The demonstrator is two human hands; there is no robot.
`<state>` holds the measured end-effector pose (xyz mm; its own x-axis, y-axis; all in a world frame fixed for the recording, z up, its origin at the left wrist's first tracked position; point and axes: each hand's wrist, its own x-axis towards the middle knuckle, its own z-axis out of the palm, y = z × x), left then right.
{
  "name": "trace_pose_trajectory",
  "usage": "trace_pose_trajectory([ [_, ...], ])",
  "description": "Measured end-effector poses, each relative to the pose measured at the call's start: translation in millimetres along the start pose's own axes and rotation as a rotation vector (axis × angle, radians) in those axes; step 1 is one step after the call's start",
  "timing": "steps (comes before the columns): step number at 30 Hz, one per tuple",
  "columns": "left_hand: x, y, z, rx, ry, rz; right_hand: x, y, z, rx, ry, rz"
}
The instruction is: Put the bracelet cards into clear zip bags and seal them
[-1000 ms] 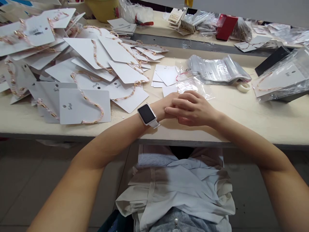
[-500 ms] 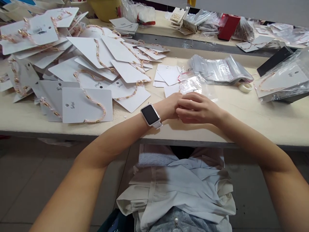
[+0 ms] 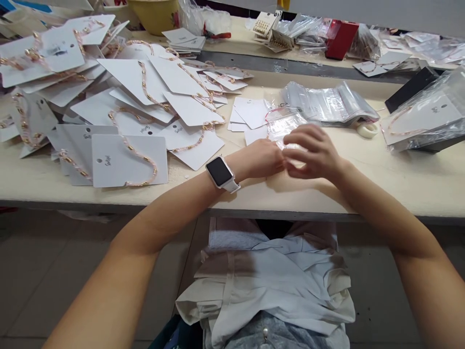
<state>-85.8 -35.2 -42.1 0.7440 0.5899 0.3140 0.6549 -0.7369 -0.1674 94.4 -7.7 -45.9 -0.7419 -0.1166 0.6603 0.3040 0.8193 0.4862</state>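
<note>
Wearing a white watch at its wrist, my left hand is low over the front of the table with its back up. Its fingertips are hidden, and I cannot tell whether it holds anything. Close against it, my right hand has its fingers curved and apart, slightly blurred, with nothing visible in them. Behind the hands are a clear plastic bag and several small white cards. To the left lies a heap of white cards with pink and gold beaded strands, the front one a card lying flat.
A stack of clear zip bags and a roll of tape lie behind my right hand. At the far right, a bagged card leans on a black stand. A yellow bowl and a red box stand farther back.
My right hand has lifted and shifted slightly right off the left hand, and its fingers have spread. My left hand has moved only a little.
</note>
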Motion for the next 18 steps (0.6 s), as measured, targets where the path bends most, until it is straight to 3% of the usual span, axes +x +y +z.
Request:
trace_pose_trajectory([
  [2, -2.1, 1.5, -8.6, 0.126, -0.103, 0.033, -3.1, 11.1, -9.3, -0.005, 0.130, 0.177],
  [6, -3.7, 3.3, -16.4, 0.147, -0.108, 0.044, -7.2, 35.4, -20.8, 0.043, 0.374, 0.504],
  [11, -2.1, -1.0, -15.0, -0.012, -0.006, -0.038, -17.7, 58.2, -12.0, 0.246, 0.291, 0.882],
  [14, -2.1, -3.7, -13.9, -0.148, 0.127, -0.101, -17.9, 55.3, -10.0, 0.263, 0.184, 0.896],
  [18, -2.6, -7.0, -13.0, -0.263, 0.250, -0.141, -13.6, 41.9, -8.9, 0.285, 0.088, 0.755],
])
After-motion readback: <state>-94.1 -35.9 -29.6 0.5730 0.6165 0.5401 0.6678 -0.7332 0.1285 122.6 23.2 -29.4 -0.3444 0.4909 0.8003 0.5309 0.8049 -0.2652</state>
